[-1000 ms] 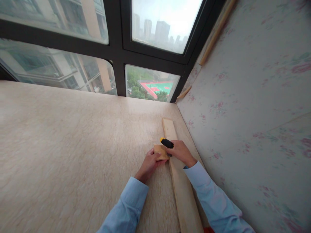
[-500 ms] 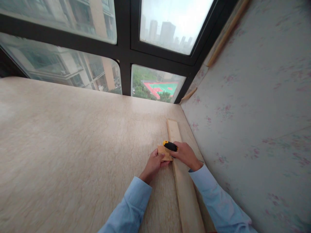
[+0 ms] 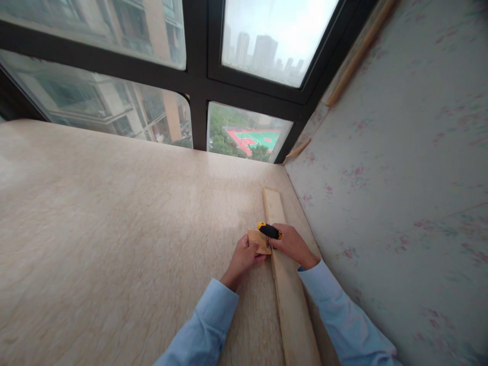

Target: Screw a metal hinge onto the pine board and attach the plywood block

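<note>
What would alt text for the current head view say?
The right hand holds a black-and-yellow handled tool against the edge of a small, flat tan piece pinched by the left hand, beside a long, pale wooden board on a beige marbled surface below dark-framed windows.

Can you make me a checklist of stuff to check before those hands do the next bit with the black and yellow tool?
1. Left hand gripping the small tan piece: ok, thumb on top.
2. Right hand holding the black and yellow tool: ok.
3. Long pale board lying flat along the marbled ledge: ok.
4. Tan piece propped firmly against the board: cannot tell, they meet by the right fingers.
5. Left fingers well away from the tool's working end: cannot tell, that end is mostly hidden.
</note>
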`<state>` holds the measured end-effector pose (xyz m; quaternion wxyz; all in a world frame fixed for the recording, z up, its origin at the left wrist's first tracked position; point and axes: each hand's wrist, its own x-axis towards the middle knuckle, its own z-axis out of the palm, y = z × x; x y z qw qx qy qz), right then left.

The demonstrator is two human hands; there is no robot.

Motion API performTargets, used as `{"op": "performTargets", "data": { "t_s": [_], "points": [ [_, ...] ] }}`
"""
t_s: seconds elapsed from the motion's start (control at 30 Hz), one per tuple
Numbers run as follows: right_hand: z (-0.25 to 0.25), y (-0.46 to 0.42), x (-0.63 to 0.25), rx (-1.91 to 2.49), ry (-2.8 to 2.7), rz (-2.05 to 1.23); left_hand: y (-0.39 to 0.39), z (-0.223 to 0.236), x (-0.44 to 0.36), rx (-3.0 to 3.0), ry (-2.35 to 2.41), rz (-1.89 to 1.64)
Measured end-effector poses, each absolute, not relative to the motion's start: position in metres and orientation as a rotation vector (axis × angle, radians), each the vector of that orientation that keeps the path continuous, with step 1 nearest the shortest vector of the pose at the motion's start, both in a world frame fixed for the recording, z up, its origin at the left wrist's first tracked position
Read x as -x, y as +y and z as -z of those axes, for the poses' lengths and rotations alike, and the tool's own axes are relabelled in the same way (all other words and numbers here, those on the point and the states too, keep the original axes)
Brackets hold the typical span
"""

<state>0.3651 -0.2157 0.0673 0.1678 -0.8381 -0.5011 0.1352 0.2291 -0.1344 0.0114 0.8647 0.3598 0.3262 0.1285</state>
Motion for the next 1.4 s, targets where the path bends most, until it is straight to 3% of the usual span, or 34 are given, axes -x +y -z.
{"op": "performTargets", "data": {
  "t_s": [1.4],
  "points": [
    [-0.0702,-0.2182,-0.3649,2.34,-1.462,-0.359,-0.136,-0.0079,-0.2327,-0.817,0.68,-0.289]
  ]
}}
